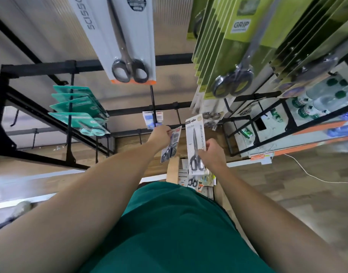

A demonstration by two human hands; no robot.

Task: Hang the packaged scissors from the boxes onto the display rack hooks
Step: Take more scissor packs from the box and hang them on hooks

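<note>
I have one pack of scissors in each hand, both near the middle of the frame. My left hand [161, 134] pinches the small pack [170, 143] near its top edge, fingers curled onto the card, and it hangs down from there. My right hand [213, 152] is wrapped around the side of the tall pack [194, 141], about halfway down, so it stands up straight.

Just above my left hand a thin black hook [153, 104] sticks out from the display rack [43, 67], with one small blue and white pack [152, 119] already on it. I think that is where my small pack goes next.

These packs feel like they should be light — flat stiff card with clear plastic over the scissors. The heavy part is low, at the handles, so the pack will swing. It is best to hold it high, close to the hang hole, so I can line the hole up with the hook tip. The plastic may be slippery, so the card edge is a safer spot.

More packs wait in the box [196, 180] below my hands, at the lower middle of the frame
</note>
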